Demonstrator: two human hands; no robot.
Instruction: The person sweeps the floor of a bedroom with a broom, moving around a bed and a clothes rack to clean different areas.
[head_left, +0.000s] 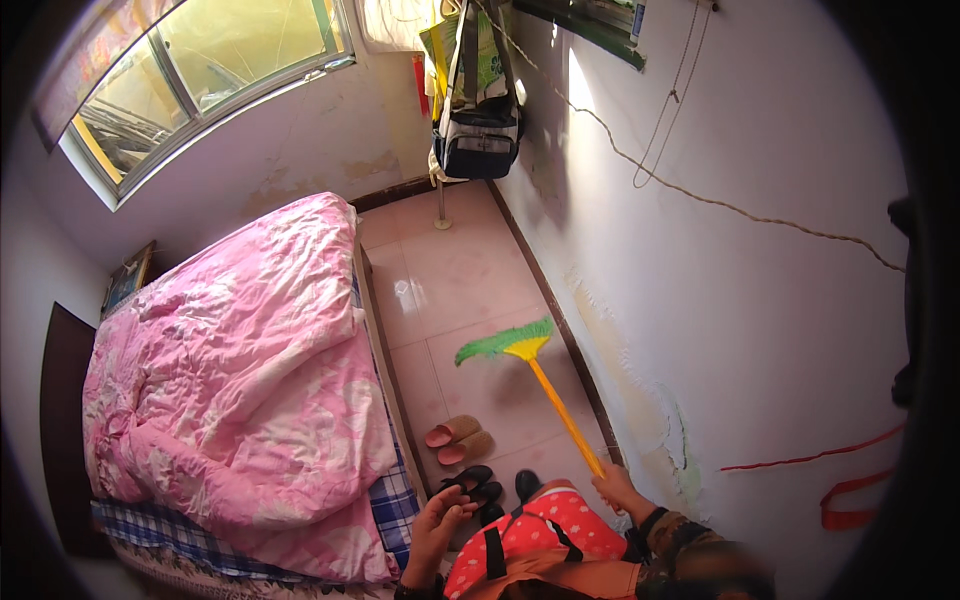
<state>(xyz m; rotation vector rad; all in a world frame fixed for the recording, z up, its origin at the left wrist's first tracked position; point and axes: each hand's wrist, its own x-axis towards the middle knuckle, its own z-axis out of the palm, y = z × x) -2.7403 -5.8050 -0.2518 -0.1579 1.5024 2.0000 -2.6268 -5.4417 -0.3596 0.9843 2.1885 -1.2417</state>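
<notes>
A broom with a yellow-orange handle (564, 412) and green bristles (499, 343) reaches out over the pink tiled floor (450, 281). Around the near part of its handle my right hand (619, 489) is closed, beside the right wall. My left hand (441, 517) is raised at the bed's near right corner, fingers apart and bent, holding nothing visible. Beyond it lie black shoes (474, 478), partly hidden by the fingers. A pair of brown slippers (459, 440) rests between the black shoes and the broom head.
On the left stands a bed with a pink floral quilt (247, 397) over a blue checked sheet (394, 510). Bags (478, 142) hang at the far corner above a stand's base (442, 223). A dark baseboard (555, 307) edges the right wall, where a twisted cord (697, 196) hangs.
</notes>
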